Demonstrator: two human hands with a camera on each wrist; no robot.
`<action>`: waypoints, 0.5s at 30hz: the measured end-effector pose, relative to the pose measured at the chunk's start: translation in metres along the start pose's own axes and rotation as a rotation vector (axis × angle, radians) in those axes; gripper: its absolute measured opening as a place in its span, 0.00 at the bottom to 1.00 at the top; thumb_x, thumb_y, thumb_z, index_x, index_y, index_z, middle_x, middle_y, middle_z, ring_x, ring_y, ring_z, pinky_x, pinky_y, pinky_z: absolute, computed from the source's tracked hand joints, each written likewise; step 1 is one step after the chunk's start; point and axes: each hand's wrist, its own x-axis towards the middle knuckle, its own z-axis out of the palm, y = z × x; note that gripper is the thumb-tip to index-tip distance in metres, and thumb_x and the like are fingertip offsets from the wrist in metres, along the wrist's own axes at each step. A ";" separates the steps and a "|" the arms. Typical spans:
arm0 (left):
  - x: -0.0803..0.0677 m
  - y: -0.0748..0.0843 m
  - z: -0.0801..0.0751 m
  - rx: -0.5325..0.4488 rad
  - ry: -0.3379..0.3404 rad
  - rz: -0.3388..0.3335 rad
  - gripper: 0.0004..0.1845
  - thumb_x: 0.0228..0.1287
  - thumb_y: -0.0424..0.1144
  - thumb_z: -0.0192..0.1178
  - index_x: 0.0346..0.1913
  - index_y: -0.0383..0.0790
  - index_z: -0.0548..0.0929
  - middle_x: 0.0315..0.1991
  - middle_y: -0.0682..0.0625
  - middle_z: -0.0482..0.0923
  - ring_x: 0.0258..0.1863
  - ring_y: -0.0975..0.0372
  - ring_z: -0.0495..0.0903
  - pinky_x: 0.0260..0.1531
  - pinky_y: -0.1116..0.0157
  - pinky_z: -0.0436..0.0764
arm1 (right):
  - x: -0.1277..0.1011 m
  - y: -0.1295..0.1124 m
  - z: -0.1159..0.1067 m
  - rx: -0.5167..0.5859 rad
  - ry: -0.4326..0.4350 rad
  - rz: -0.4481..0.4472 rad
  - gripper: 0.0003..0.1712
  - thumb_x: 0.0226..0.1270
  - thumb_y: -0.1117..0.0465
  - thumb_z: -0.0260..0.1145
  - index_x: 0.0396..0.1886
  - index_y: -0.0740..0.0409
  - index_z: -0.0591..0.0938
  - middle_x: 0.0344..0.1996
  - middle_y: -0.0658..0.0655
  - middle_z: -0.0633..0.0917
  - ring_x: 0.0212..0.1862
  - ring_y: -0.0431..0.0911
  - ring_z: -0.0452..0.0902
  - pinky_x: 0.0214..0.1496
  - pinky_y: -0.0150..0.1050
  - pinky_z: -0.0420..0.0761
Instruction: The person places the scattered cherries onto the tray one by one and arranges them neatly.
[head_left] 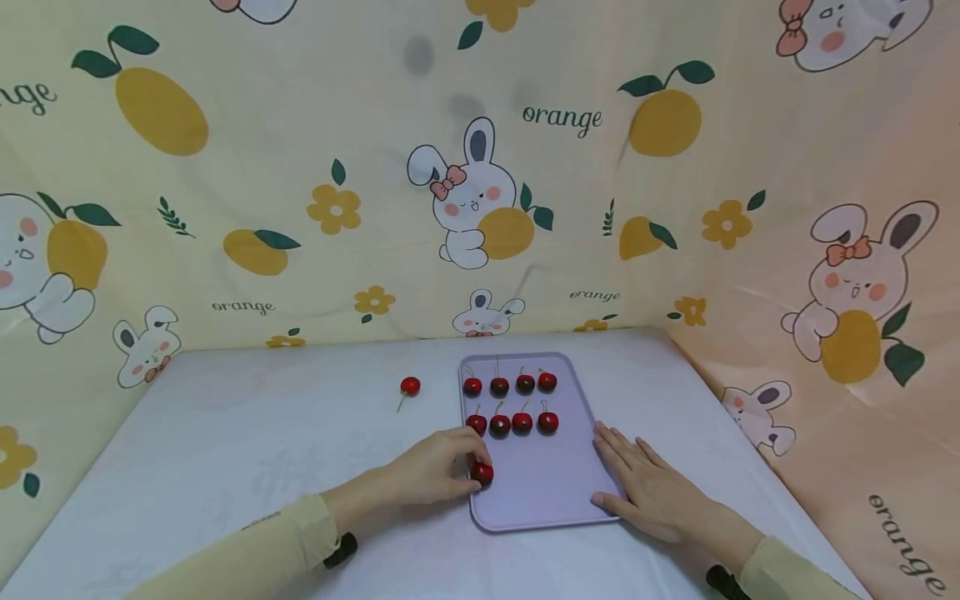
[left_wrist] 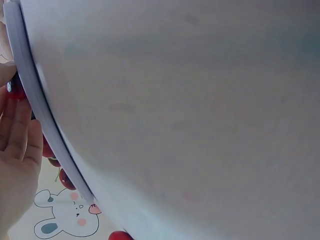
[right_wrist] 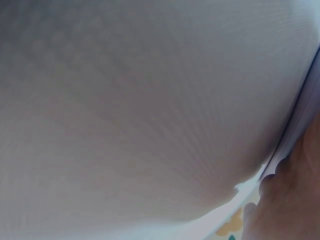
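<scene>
A lilac tray (head_left: 547, 483) lies on the white table, bearing two rows of dark red cherries with stems, such as the cherry (head_left: 547, 422) at the right end of the nearer row. Over the tray's left edge, my left hand (head_left: 431, 468) pinches a dark cherry (head_left: 482, 475) between thumb and fingers, just in front of those rows. That same cherry (left_wrist: 16, 90) shows partly behind the tray rim in the left wrist view. With fingers extended, my right hand (head_left: 652, 487) rests against the tray's right edge.
One bright red cherry (head_left: 410, 386) with its stem lies on the white tablecloth (head_left: 300, 417), left of the tray. A patterned cloth (head_left: 375, 125) with rabbits and oranges hangs behind the table and along its right side.
</scene>
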 end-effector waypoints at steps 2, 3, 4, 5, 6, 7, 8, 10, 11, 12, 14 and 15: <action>0.000 0.000 0.000 0.006 -0.004 -0.010 0.12 0.64 0.35 0.73 0.49 0.47 0.86 0.49 0.60 0.79 0.49 0.70 0.78 0.59 0.65 0.80 | 0.000 0.000 0.000 0.000 -0.002 0.003 0.50 0.77 0.32 0.54 0.81 0.65 0.61 0.82 0.62 0.58 0.80 0.59 0.56 0.78 0.63 0.57; 0.000 -0.001 0.000 0.010 -0.006 -0.014 0.13 0.64 0.35 0.73 0.49 0.48 0.86 0.49 0.60 0.79 0.49 0.70 0.78 0.59 0.66 0.80 | 0.000 0.000 0.001 0.001 -0.002 0.005 0.50 0.77 0.32 0.54 0.81 0.65 0.61 0.82 0.62 0.58 0.80 0.59 0.55 0.78 0.63 0.57; 0.000 -0.001 0.000 0.014 -0.008 -0.020 0.13 0.64 0.36 0.74 0.49 0.48 0.86 0.50 0.61 0.79 0.49 0.70 0.78 0.59 0.66 0.79 | 0.000 0.000 0.001 0.000 -0.003 0.006 0.50 0.77 0.32 0.54 0.81 0.65 0.61 0.82 0.62 0.58 0.80 0.59 0.55 0.78 0.63 0.57; 0.000 -0.001 0.000 0.020 -0.010 -0.024 0.13 0.64 0.36 0.74 0.49 0.49 0.86 0.50 0.62 0.79 0.50 0.71 0.78 0.59 0.67 0.79 | 0.001 0.001 0.001 -0.001 -0.004 0.008 0.50 0.77 0.31 0.54 0.81 0.65 0.61 0.82 0.62 0.58 0.80 0.59 0.55 0.78 0.63 0.57; 0.000 -0.001 0.000 0.024 -0.010 -0.027 0.13 0.64 0.37 0.74 0.50 0.49 0.86 0.50 0.62 0.79 0.50 0.71 0.78 0.59 0.68 0.79 | 0.001 0.001 0.001 0.000 -0.004 0.010 0.50 0.77 0.31 0.55 0.81 0.65 0.61 0.82 0.62 0.58 0.81 0.59 0.55 0.78 0.63 0.57; 0.000 -0.001 0.000 0.028 -0.010 -0.027 0.13 0.64 0.37 0.74 0.50 0.50 0.86 0.50 0.62 0.79 0.50 0.71 0.78 0.59 0.68 0.78 | 0.001 0.001 0.002 0.001 -0.004 0.012 0.50 0.77 0.31 0.55 0.81 0.65 0.61 0.82 0.61 0.58 0.81 0.59 0.55 0.78 0.63 0.57; 0.000 -0.001 0.000 0.029 -0.009 -0.026 0.13 0.64 0.37 0.74 0.50 0.50 0.86 0.50 0.62 0.79 0.50 0.71 0.78 0.60 0.68 0.78 | 0.001 0.001 0.002 0.000 -0.005 0.014 0.51 0.76 0.31 0.55 0.81 0.64 0.61 0.82 0.61 0.58 0.81 0.59 0.55 0.78 0.63 0.57; -0.001 -0.001 0.000 0.033 -0.006 -0.025 0.13 0.64 0.38 0.74 0.50 0.50 0.86 0.50 0.62 0.79 0.51 0.71 0.78 0.60 0.68 0.78 | 0.001 0.001 0.002 0.001 -0.006 0.017 0.51 0.76 0.31 0.54 0.81 0.64 0.60 0.82 0.61 0.58 0.81 0.59 0.55 0.78 0.63 0.57; -0.001 0.000 0.000 0.032 -0.005 -0.024 0.13 0.64 0.38 0.74 0.50 0.50 0.86 0.50 0.62 0.79 0.51 0.71 0.78 0.60 0.68 0.78 | 0.001 0.001 0.002 0.002 -0.006 0.018 0.51 0.76 0.31 0.54 0.81 0.64 0.60 0.82 0.61 0.58 0.81 0.59 0.55 0.78 0.63 0.57; -0.001 0.000 0.000 0.029 -0.002 -0.022 0.13 0.64 0.38 0.74 0.50 0.49 0.86 0.50 0.62 0.79 0.51 0.71 0.78 0.60 0.68 0.78 | 0.001 0.001 0.002 0.003 -0.007 0.019 0.51 0.76 0.31 0.54 0.81 0.64 0.60 0.82 0.61 0.58 0.81 0.59 0.55 0.78 0.63 0.56; -0.001 0.000 0.000 0.020 0.006 -0.018 0.13 0.64 0.37 0.74 0.50 0.49 0.86 0.50 0.62 0.79 0.51 0.71 0.78 0.60 0.68 0.79 | 0.001 0.001 0.002 0.003 -0.009 0.020 0.51 0.76 0.31 0.54 0.81 0.64 0.60 0.82 0.61 0.57 0.81 0.59 0.55 0.78 0.63 0.56; -0.001 0.000 0.000 0.015 0.012 -0.016 0.13 0.64 0.37 0.74 0.50 0.48 0.86 0.50 0.61 0.79 0.51 0.70 0.78 0.60 0.67 0.79 | 0.001 0.001 0.002 0.004 -0.011 0.021 0.51 0.76 0.31 0.54 0.81 0.64 0.60 0.82 0.61 0.57 0.81 0.59 0.54 0.79 0.63 0.56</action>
